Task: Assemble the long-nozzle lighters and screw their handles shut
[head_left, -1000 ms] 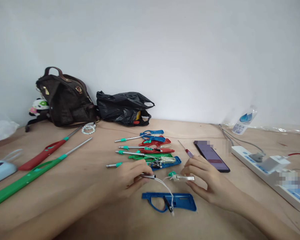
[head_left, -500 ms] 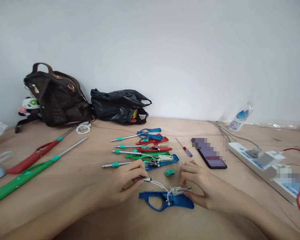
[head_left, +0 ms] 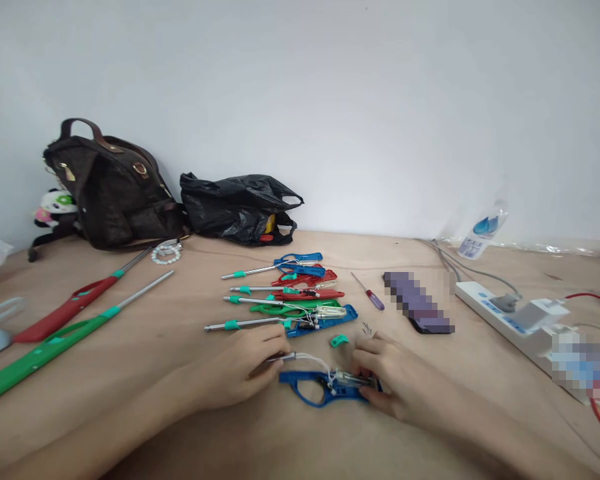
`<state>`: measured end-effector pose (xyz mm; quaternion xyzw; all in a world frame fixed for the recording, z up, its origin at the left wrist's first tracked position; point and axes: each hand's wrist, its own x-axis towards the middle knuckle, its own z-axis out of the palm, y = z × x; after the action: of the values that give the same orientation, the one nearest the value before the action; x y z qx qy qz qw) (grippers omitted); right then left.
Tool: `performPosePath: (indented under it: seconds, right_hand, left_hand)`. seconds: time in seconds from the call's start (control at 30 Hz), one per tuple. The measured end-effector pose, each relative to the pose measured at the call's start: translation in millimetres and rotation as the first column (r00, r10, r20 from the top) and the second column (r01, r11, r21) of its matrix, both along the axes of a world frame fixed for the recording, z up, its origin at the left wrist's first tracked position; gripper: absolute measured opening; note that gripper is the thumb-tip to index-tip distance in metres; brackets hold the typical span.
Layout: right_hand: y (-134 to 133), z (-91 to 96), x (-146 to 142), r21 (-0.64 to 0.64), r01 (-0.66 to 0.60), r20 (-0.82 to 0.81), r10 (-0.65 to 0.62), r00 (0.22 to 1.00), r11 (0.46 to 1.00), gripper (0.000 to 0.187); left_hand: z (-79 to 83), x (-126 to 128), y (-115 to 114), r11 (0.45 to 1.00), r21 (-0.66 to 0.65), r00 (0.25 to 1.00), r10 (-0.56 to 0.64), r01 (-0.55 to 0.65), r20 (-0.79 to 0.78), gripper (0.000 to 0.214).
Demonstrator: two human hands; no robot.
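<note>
The fingers of my left hand [head_left: 245, 363] are closed round a thin metal lighter tube [head_left: 288, 357], most of which my hand hides. White wires [head_left: 316, 360] run from its end to a blue lighter handle half [head_left: 313, 399] lying on the table. Over that handle half, my right hand [head_left: 400, 380] pinches a clear fuel tank [head_left: 347, 379] at its right end, with the fingers also at the shell's edge. A small green plastic clip [head_left: 339, 341] lies just beyond, near several screws [head_left: 367, 329].
Opened lighters [head_left: 300, 293] in blue, red and green lie in a row behind my hands. A screwdriver [head_left: 375, 299], phone [head_left: 415, 303] and power strip [head_left: 510, 327] are right. Whole red [head_left: 60, 313] and green [head_left: 45, 357] lighters lie left; a backpack [head_left: 115, 200] and black bag [head_left: 235, 210] stand behind.
My right hand has brought the fuel tank down against the blue handle half, and its fingers now cover more of the right end. My left hand still holds the tube.
</note>
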<state>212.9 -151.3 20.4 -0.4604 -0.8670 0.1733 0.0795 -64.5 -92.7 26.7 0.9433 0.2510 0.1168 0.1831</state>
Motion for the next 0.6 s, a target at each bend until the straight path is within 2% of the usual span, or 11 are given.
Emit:
performPosePath:
  seconds: [0.1, 0.17, 0.33, 0.6]
  right_hand:
    - [4, -9.4, -8, 0.058, 0.105, -0.012, -0.104, 0.994, 0.993, 0.010]
    - [6, -12.5, -11, 0.088, 0.147, -0.040, -0.144, 0.989, 0.985, 0.011]
    - [6, -7.2, -10, 0.122, 0.129, -0.113, -0.115, 0.987, 0.984, 0.011]
    - [5, -6.5, -4, 0.137, 0.091, -0.100, -0.078, 0.992, 0.986, 0.014]
  left_hand:
    - [-5.1, -2, 8, 0.991, 0.070, 0.993, 0.116, -0.117, 0.023, 0.023]
    - [-6.3, -3, 12, 0.983, 0.108, 0.989, 0.144, -0.147, 0.037, 0.025]
    - [-4.1, -4, 14, 0.981, 0.144, 0.991, 0.120, -0.126, 0.054, 0.026]
    - [-5.9, -3, 10, 0.989, 0.115, 0.995, 0.093, -0.098, 0.046, 0.024]
